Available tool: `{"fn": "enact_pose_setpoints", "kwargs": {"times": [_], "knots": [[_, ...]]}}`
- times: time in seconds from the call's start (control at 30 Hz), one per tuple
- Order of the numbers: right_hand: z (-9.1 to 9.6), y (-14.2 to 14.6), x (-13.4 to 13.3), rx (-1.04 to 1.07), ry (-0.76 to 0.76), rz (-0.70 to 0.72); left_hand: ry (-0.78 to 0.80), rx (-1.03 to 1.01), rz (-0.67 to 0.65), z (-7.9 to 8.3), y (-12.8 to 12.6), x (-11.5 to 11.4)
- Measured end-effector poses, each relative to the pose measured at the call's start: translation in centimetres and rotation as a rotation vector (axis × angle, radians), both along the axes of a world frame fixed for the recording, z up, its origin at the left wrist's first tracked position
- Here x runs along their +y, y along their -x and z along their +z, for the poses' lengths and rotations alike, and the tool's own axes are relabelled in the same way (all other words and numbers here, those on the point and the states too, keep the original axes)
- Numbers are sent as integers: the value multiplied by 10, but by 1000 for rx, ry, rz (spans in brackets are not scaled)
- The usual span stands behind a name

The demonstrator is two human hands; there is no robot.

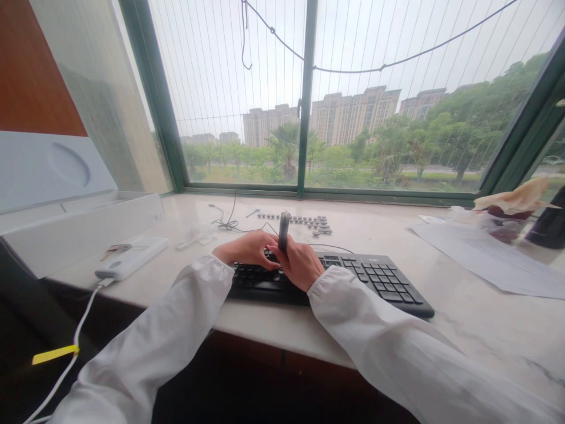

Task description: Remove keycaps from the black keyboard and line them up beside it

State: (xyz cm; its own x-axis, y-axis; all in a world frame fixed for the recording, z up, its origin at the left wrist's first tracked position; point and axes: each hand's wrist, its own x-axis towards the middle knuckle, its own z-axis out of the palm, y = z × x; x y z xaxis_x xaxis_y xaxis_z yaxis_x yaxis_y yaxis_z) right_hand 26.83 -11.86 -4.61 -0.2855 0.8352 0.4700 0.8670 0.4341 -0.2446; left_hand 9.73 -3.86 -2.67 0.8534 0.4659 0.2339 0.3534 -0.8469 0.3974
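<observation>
A black keyboard (379, 280) lies on the pale marble sill in front of me. My right hand (300, 262) is closed round a dark, upright tool (283, 228) whose lower end rests on the keys. My left hand (247, 248) lies on the keyboard's left part, fingers bent down onto the keys beside the tool. Both arms wear white sleeves. Behind the keyboard, several removed dark keycaps (304, 221) lie in rows on the sill.
A white power strip (132, 258) with a cable sits at the left, next to a white box (79, 229). Thin cables (227, 222) lie behind the hands. Papers (489, 256) and a dark container (549, 224) are at the right. A large window (309, 100) closes the back.
</observation>
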Motion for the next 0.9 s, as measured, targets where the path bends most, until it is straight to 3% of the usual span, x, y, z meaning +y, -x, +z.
{"fn": "enact_pose_setpoints", "kwargs": {"times": [0.43,0.67,0.9], "knots": [[-2,0,2,40,-13,34,-101,-4,-36,3,1,-5],[1,0,1,23,9,34,45,-75,-151,7,3,-3],[0,0,2,3,0,18,63,-56,-81,5,4,-1]]}}
